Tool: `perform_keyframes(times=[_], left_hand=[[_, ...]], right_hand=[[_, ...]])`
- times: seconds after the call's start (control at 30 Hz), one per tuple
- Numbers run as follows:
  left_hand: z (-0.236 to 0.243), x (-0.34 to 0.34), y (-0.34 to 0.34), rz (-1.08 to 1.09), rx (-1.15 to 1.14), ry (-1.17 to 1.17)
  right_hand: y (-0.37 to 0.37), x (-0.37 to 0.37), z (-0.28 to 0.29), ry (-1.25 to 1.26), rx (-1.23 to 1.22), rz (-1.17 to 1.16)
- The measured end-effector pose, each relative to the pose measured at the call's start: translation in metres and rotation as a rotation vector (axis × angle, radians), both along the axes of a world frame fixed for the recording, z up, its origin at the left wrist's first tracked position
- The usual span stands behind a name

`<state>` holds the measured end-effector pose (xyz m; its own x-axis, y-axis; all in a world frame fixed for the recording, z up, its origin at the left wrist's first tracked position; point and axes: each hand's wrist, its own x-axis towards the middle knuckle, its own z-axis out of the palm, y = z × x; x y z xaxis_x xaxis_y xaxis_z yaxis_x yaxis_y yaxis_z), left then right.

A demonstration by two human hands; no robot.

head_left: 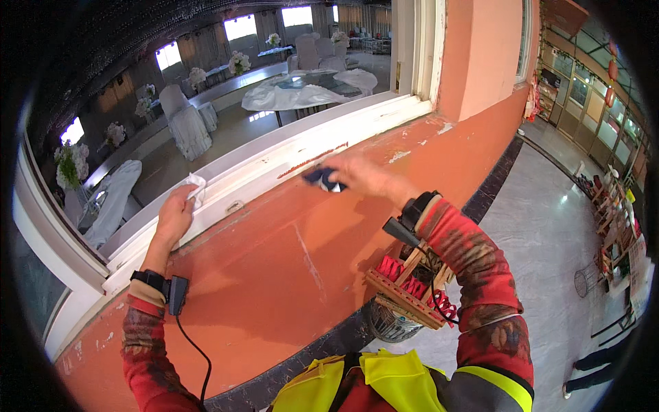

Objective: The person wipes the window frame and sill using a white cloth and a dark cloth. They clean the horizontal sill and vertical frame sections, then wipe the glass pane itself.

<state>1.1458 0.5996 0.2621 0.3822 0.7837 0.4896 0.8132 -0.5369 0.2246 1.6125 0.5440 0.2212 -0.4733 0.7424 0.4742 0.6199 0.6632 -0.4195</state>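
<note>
My left hand (pixel 176 214) presses a crumpled white cloth (pixel 197 190) against the white window frame (pixel 269 177), its fingers closed on it. To the right, my right hand (pixel 365 176) grips a small dark blue thing (pixel 321 178) with a pale, shiny patch; its kind is not clear, and the fingers hide part of it. It is just below the frame's outer edge, over the orange wall (pixel 274 288). Reddish-brown marks (pixel 312 161) run along the frame beside it. A small oval slot (pixel 235 206) shows in the frame between my hands.
Below my right forearm, a wooden rack with red strips (pixel 406 283) rests over a patterned metal bin (pixel 392 323). Beyond the window are white-draped tables (pixel 309 90) and chairs (pixel 184 123). Goods line the grey floor (pixel 542 226) at far right, near a person's legs (pixel 597 364).
</note>
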Motion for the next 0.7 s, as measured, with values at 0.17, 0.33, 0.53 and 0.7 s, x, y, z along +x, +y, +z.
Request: perform_keyframes(times=[0.17, 0.33, 0.53, 0.7], left_hand=[[-0.002, -0.003, 0.002, 0.012, 0.006, 0.007], [-0.004, -0.003, 0.008, 0.009, 0.027, 0.022], [-0.009, -0.012, 0.014, -0.002, -0.036, -0.037], [-0.010, -0.012, 0.010, 0.015, -0.015, -0.052]], right_hand=[[-0.007, 0.120, 0.017, 0.029, -0.069, -0.606], [-0.026, 0.170, 0.047, -0.269, 0.453, -1.333], [0.022, 0.055, -0.009, -0.020, 0.445, -0.204], [0.015, 0.148, -0.003, -0.010, 0.201, -0.690]])
